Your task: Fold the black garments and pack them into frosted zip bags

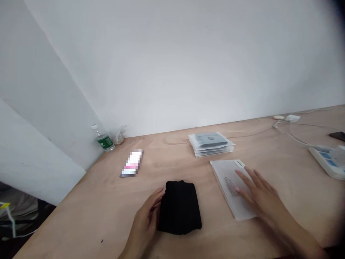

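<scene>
A folded black cloth item (180, 208) lies flat on the wooden table in front of me; its exact kind does not show. Along its left edge rests my left hand (147, 216), fingers slightly bent and touching the fabric's side without visibly gripping it. To the right is a frosted plastic zip bag (226, 185) with small printed text and a pale label near its top edge. My right hand (260, 196) is spread over the right part of this bag, fingers apart, covering some of it; whether the palm presses on it is hard to tell.
Behind the cloth stands a stack of filled frosted bags (211, 144). At left are a phone (132, 163), a green-labelled water bottle (105, 141) and a small knotted plastic bag (119, 136). A white power strip (327, 163), cables and a dark phone (337, 136) lie right.
</scene>
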Available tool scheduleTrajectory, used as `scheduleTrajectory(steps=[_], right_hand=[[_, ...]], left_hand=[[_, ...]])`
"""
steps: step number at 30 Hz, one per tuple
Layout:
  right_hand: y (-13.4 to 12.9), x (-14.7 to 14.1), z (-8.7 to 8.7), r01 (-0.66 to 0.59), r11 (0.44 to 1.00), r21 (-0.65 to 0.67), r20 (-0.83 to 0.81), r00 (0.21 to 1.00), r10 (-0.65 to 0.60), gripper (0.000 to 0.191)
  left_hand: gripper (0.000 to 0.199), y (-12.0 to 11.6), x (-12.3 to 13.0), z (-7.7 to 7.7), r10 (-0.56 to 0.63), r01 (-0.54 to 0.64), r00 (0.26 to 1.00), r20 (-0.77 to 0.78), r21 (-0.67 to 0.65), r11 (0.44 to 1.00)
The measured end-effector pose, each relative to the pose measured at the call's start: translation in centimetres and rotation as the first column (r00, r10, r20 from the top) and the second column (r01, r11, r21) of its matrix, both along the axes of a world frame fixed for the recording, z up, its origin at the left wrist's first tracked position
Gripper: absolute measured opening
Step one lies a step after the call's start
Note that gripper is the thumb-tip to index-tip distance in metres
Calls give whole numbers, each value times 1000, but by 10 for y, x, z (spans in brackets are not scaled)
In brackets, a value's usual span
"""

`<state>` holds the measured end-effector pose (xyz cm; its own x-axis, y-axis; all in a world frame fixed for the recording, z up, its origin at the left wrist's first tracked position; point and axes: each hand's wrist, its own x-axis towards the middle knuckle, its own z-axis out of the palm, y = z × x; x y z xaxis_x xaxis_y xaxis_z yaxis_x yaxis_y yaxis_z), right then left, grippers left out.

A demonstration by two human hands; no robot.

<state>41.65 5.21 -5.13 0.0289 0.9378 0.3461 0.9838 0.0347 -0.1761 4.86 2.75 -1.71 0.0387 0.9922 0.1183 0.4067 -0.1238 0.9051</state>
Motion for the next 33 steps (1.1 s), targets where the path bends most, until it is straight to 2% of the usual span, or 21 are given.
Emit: scheduleTrajectory(steps=[3, 5, 8, 14, 20, 25, 29, 31, 33], right_hand=[[-9, -28, -4, -32, 997, -77, 53, 998, 36, 56], [-11, -30, -8, -40, 990, -138, 62, 997, 49, 57], [-12, -15, -16, -38, 979, -201, 75, 996, 54, 56], [-14, 19, -20, -68, 974, -215, 98, 991, 91, 55], [-13, 43, -26, -61, 968, -243, 111, 990, 91, 56], [-15, 71, -34, -90, 966, -241, 83, 990, 113, 56], [-17, 79, -23, -73, 975, -209, 20, 997, 79, 59], [-19, 63, -10, -74, 991, -115, -17, 997, 72, 57], [-25, 29, 6, -139, 990, -16, -102, 985, 136, 54]], left_hand=[[35, -13, 1, 0, 129, -132, 989, -75, -30, 991], [36, -21, 5, 3, 173, -184, 977, -121, -82, 979], [37, -31, 13, 4, 198, -216, 969, -149, -114, 970], [37, -38, 17, -1, 239, -255, 959, -155, -95, 962], [40, -45, 13, 1, 208, -224, 969, -134, -124, 967], [40, -48, 14, -1, 197, -207, 973, -119, -75, 976], [43, -47, 15, -8, 198, -204, 970, -138, -31, 978], [44, -46, 15, -10, 207, -212, 962, -176, -7, 977], [44, -45, 16, -10, 239, -241, 946, -217, 16, 970]])
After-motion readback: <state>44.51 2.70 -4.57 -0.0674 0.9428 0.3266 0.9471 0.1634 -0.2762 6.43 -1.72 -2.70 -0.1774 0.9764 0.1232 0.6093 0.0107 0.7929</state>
